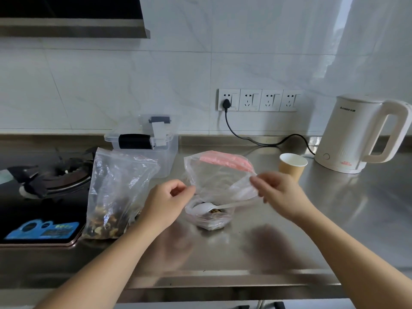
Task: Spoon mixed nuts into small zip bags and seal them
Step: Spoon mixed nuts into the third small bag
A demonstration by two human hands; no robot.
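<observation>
Zip bag (219, 175) pinched between left hand (165, 202) and right hand (282, 194)

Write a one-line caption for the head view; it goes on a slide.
Left hand and right hand pinch a small zip bag above a white spoon.

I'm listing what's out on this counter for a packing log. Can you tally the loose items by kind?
Zip bags: 2 (big nut bag, small bag held by left hand and right hand)
Plastic spoon: 1
Paper cup: 1
Kettle: 1
Clear storage box: 1
Total: 6
</observation>
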